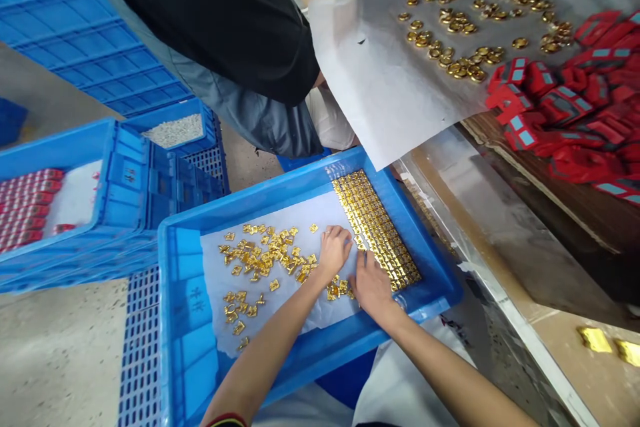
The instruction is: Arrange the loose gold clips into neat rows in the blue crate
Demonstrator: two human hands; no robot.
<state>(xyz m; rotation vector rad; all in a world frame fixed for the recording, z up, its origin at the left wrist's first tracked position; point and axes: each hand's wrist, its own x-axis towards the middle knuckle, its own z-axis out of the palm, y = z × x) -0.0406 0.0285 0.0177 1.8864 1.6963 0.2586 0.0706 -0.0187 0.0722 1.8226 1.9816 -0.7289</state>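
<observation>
The left hand and right hand work close together inside a blue tray, over the near-left edge of the packed gold rows. The left hand has its fingers bent, fingertips at the edge of the rows; whether it pinches a piece cannot be told. The right hand lies palm down, its fingers reaching onto the edge of the rows, and whether anything is under them is hidden.

The rows fill a long block at the tray's right end, the pieces set tightly side by side. To the left, loose gold pieces lie scattered on a white sheet that lines the tray, most in one heap, with a small cluster between the left forearm and the right thumb.

Beyond the tray, a second sheet bears round gold parts, and beside them red parts are piled. Two larger gold parts lie on the tabletop at lower right. A co-worker in a black sleeve stands near the tray's far side. On the left, a blue crate holds small red items in lines, and a smaller crate behind it holds whitish bits.
</observation>
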